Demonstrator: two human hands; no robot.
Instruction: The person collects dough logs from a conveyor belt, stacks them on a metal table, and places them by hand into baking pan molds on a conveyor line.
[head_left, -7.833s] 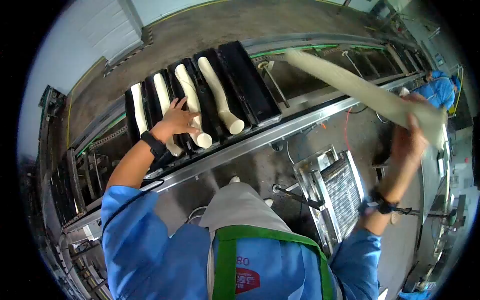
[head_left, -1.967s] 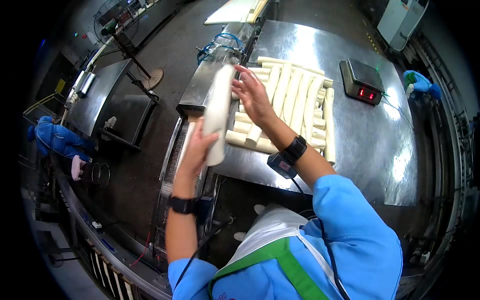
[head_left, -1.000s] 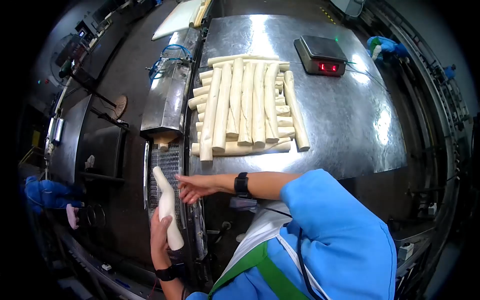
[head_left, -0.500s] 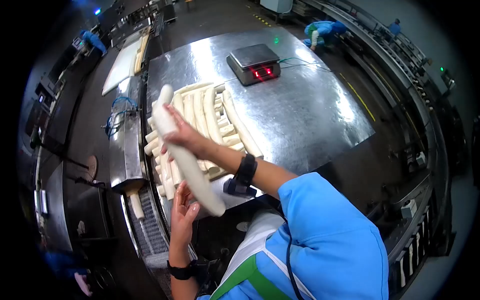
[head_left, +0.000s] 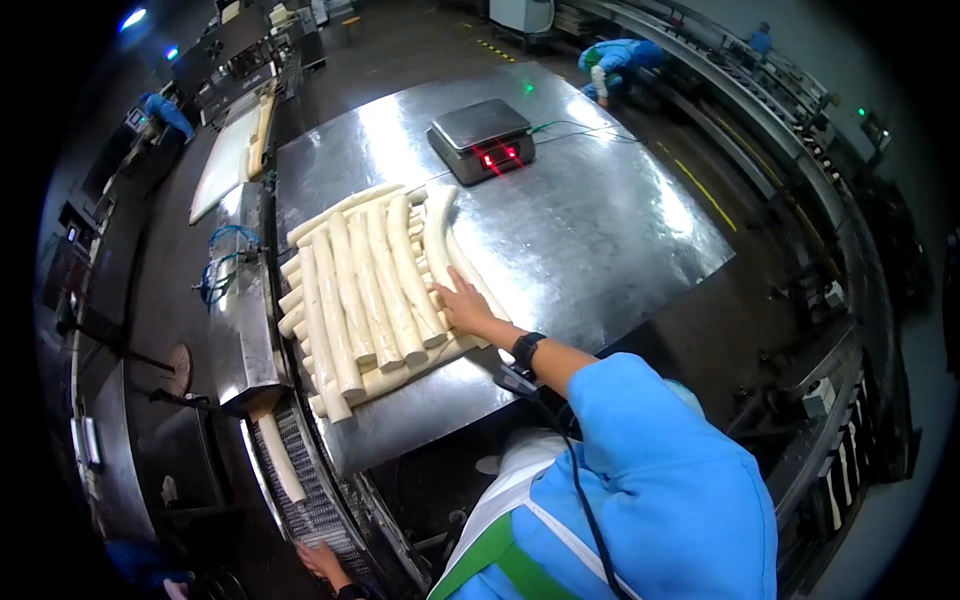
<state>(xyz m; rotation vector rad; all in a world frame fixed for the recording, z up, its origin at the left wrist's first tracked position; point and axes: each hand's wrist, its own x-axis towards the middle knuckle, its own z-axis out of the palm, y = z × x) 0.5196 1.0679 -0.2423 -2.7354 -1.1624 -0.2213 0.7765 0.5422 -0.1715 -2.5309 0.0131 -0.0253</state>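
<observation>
The smooth, curved cream-coloured roll (head_left: 437, 232) has just come to rest at the wide-spread fingers of my right hand (head_left: 466, 308), freeing my left hand (head_left: 321, 561), its loosely extended fingers holding nothing, just below 1 cream-coloured cylinder (head_left: 279, 458) on the grey metal mesh belt (head_left: 318, 492).

Lower rolls (head_left: 290, 299) — partly hidden; scale digits (head_left: 489, 161) — blurred.

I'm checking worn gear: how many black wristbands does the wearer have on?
2: the right wristband, near the pale rolls, and the left wristband, partly cut off at the bottom edge.
</observation>
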